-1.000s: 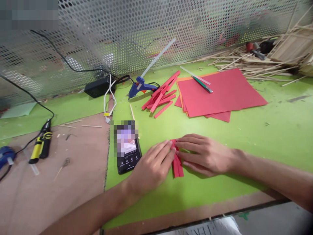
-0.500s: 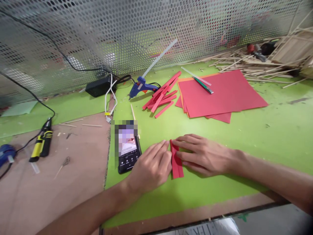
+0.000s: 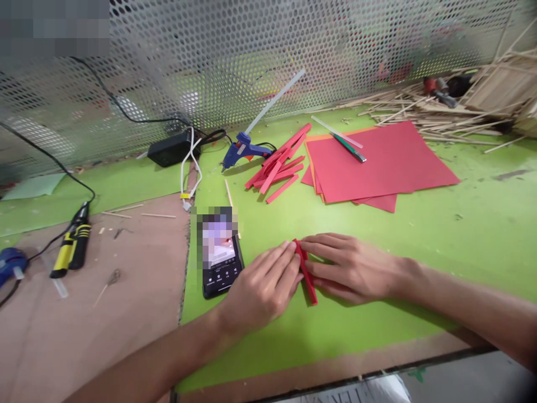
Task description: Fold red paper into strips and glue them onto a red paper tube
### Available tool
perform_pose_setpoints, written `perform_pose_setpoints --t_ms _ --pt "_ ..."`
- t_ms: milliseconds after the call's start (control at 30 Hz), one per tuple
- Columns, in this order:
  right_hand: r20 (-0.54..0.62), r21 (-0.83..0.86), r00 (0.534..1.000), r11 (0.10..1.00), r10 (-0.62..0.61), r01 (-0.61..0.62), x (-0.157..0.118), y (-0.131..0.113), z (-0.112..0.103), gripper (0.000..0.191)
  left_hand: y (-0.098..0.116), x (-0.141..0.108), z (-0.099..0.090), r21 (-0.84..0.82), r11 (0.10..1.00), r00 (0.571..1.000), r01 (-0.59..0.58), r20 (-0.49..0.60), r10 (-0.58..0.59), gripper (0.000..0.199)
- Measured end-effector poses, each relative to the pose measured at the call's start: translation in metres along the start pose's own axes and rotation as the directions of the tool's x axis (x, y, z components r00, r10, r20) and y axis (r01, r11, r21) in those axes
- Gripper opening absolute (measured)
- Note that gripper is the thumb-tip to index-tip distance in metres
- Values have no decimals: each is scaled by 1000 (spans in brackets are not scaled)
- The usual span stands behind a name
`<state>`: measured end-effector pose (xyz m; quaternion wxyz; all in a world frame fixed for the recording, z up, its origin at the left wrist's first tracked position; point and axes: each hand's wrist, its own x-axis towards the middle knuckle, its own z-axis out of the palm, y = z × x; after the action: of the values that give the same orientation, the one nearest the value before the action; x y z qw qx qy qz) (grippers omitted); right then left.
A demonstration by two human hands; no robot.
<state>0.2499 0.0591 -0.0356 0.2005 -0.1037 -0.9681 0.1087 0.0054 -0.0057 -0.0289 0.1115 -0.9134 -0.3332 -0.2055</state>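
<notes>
A narrow folded red paper strip (image 3: 310,285) lies aslant on the green tabletop between my hands. My left hand (image 3: 266,280) has its fingers pressed together on the strip's left side, covering part of it. From the right, my right hand (image 3: 352,266) rests palm down with fingers stretched out and somewhat apart, tips touching the strip's right edge. My left thumb is hard to make out. Just left of my left hand lies a phone (image 3: 220,274) with its screen lit and partly pixelated.
Behind my hands are a pile of red paper strips (image 3: 279,162), a blue glue gun (image 3: 241,150) and stacked red sheets (image 3: 386,168) bearing a green cutter knife (image 3: 349,147). Thin wooden sticks (image 3: 403,103) lie back right. A perforated metal panel (image 3: 251,50) borders the back.
The red paper between my hands was a wider, flatter piece with a crease; now it is folded narrow. My left fingers have moved slightly right over it.
</notes>
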Motion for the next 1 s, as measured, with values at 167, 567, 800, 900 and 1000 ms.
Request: perform_pose_setpoints --t_ms 167,567,800,900,1000 --pt "-19 2 1000 1000 -20 20 -2 1 -1 22 -1 -1 1 -24 1000 1000 -5 14 5 29" --pt "-55 24 997 999 -45 47 -1 3 -3 21 -2 1 1 -37 999 999 7 37 -5 34" --pt "-156 -7 986 998 -62 62 -1 4 1 24 -2 1 2 -42 999 999 3 33 -1 32" --pt "-175 -17 983 998 -62 59 0 4 3 26 -2 1 3 -31 1000 999 0 35 1 33" --pt "-173 -11 984 999 -43 42 1 4 5 24 -2 1 3 -28 1000 999 -9 45 10 32"
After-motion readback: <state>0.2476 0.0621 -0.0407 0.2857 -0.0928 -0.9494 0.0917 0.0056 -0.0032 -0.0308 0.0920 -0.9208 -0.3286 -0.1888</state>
